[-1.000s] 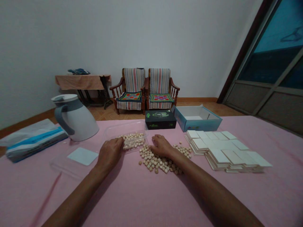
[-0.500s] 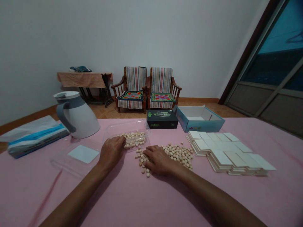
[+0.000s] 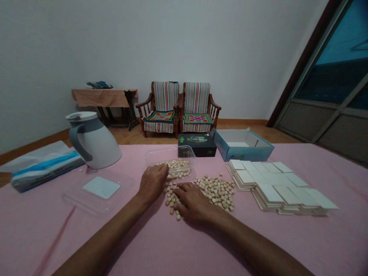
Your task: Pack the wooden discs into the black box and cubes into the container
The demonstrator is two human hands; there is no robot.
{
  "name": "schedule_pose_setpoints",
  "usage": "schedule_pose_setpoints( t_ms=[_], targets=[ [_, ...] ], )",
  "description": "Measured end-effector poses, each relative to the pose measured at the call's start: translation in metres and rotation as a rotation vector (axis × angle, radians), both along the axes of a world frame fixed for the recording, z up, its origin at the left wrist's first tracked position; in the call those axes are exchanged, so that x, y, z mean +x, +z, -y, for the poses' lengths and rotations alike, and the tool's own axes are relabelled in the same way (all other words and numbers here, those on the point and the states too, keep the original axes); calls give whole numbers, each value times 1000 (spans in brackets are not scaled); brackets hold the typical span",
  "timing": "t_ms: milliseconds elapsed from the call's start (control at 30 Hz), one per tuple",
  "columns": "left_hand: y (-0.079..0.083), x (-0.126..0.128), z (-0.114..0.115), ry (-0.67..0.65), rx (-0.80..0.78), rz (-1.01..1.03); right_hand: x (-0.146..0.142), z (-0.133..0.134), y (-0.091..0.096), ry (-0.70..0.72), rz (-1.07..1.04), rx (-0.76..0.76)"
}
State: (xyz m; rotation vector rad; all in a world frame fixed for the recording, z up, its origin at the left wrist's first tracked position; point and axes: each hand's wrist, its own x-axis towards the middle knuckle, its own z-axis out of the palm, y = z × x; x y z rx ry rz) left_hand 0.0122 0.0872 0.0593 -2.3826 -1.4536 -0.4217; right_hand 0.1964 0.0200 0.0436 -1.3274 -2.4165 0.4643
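A clear plastic container (image 3: 193, 163) holds a layer of small pale rounded pieces (image 3: 179, 165), like beans or wooden beads. My left hand (image 3: 153, 183) grips its near left edge, fingers bent over the rim. Just right of it, a loose pile of the same pieces (image 3: 220, 191) lies on the pink cloth. My right hand (image 3: 194, 203) rests palm down on the left part of that pile, its fingers stretched out and slightly apart. Some pieces are hidden under this hand. To the left lies a clear plastic lid (image 3: 122, 186) with a white label (image 3: 101, 187).
Stacked white tiles or cards (image 3: 266, 174) spread on the right. Behind stand a black box (image 3: 197, 151) and an open blue box (image 3: 248, 154). A white-grey jug (image 3: 100, 143) and a tissue pack (image 3: 47, 168) are at left. Two chairs (image 3: 165, 94) stand beyond the pink-covered table (image 3: 161, 245).
My left hand and the plastic container have shifted right, up against the loose pile. My right hand has come slightly nearer to me, still over the pieces.
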Motion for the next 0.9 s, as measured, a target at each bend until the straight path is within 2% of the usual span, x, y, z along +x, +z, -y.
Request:
schedule_pose_setpoints(
  t_ms=[233, 400, 500, 567, 667, 800, 900],
  targets=[
    [4, 35, -10, -46, -83, 10, 2, 3, 2, -1, -60, -14],
    [4, 47, -19, -49, -69, 14, 2, 4, 4, 16, -118, 16],
    [3, 49, -23, -56, -71, 19, 4, 2, 8, 28, -65, 38],
    [3, 47, -23, -90, -66, 40, 8, -2, 12, 2, 17, 42],
    [4, 37, -19, -139, -11, 120, 22, -10, 19, -130, 173, 44],
    [0, 11, -13, -104, 69, 193, 49, -20, 25, -366, 375, 32],
    [-8, -9, -15, -71, 110, 234, 63, -26, 24, -422, 413, -17]
  ],
)
